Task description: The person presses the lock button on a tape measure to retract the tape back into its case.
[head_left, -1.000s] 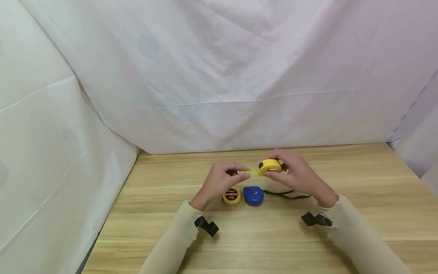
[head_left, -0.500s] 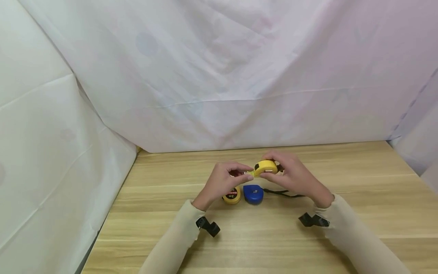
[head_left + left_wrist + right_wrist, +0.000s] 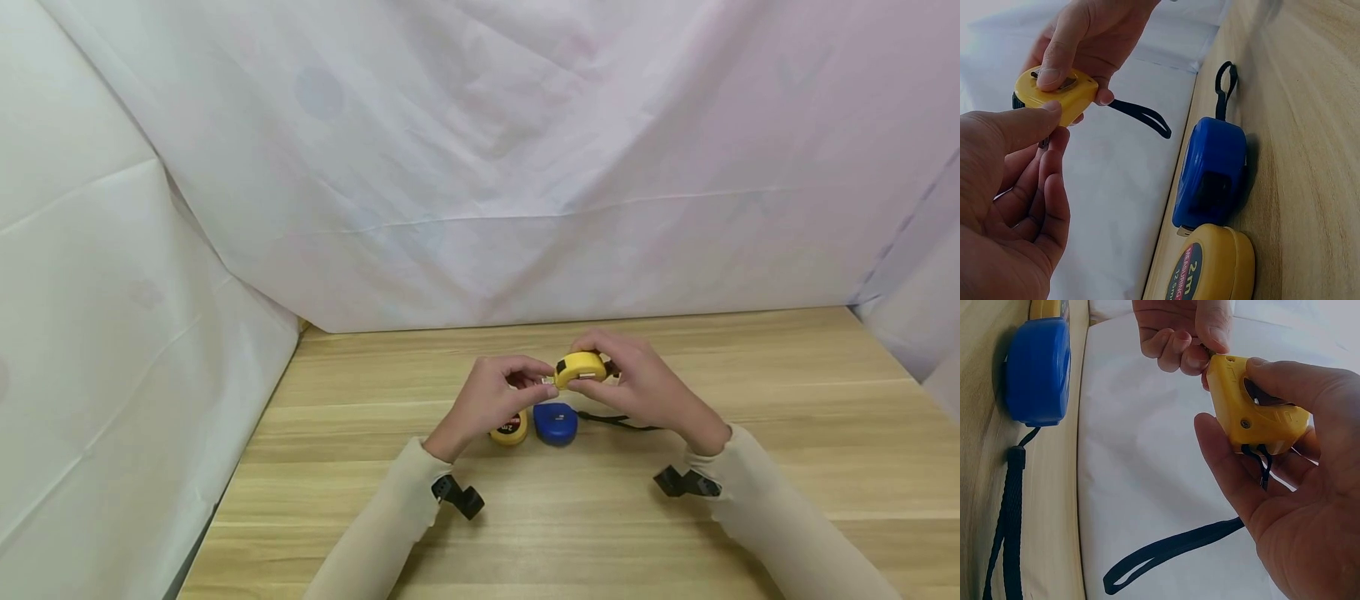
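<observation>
My right hand (image 3: pixel 645 383) grips a yellow tape measure (image 3: pixel 581 367) by its case, raised over the table, thumb on the side facing me. From the case's back end hangs a black wrist strap (image 3: pixel 1172 547). At its mouth, my left hand (image 3: pixel 487 398) pinches the metal end of the blade (image 3: pixel 548 381) between thumb and fingers; only a short bit of blade shows. Below the hands, a blue tape measure (image 3: pixel 556 424) lies on the table with its own black strap (image 3: pixel 611 420). Left of it is a round yellow tape measure (image 3: pixel 1210 265) marked 2m, partly covered by my left hand in the head view.
The wood-grain table (image 3: pixel 570 533) reaches back to a white cloth (image 3: pixel 480 275) hanging along its far edge. More cloth (image 3: pixel 97 350) hangs at the left side. A black wrist camera (image 3: pixel 459 497) is strapped on each forearm.
The two hands have come closer together, the right moving slightly left. The stretch of yellow blade between the left fingers and the case has shortened to almost nothing.
</observation>
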